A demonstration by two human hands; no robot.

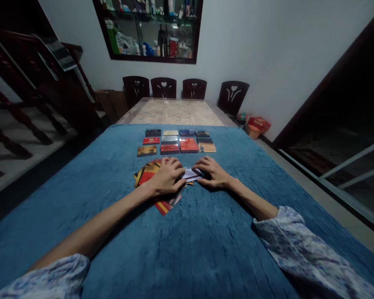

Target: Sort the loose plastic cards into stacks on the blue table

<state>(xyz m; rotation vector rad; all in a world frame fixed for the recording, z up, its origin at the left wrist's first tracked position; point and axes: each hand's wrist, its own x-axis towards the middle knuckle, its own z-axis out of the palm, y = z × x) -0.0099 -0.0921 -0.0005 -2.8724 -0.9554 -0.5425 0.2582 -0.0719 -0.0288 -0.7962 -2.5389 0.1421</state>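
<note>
Pale card: the pale card [191,175] sits between the two hands, near the middle of the blue cloth, just right of a loose fan; a darker stripe shows on its face.
Long axis: seems to run roughly left to right, from one hand toward the other, slightly slanted.
Left hand: the left hand [166,176] lies over the fan, fingers bent, thumb and forefinger at the card's left end.
Right hand: the right hand [215,172] comes in at the card's right end, thumb apart from the forefinger, near opposite edges. Neither hand is clearly nearer.
Grip: whether either hand truly pinches the card, cannot tell.
Fan: loose cards [145,169], red, yellow and gold, spread under and left of the left hand, some poking out toward the wearer.
Rows: neat rows of cards [188,145] beyond the hands, apart from the fan.
Table: blue cloth [180,257] over the near part; bare patterned table top [180,111] past it, chairs [195,88] behind.
Hidden: card ends behind fingers, the fan's middle under the left palm.
Unclear: print too small to read; an orange edge below the pale card, owner uncertain.
</note>
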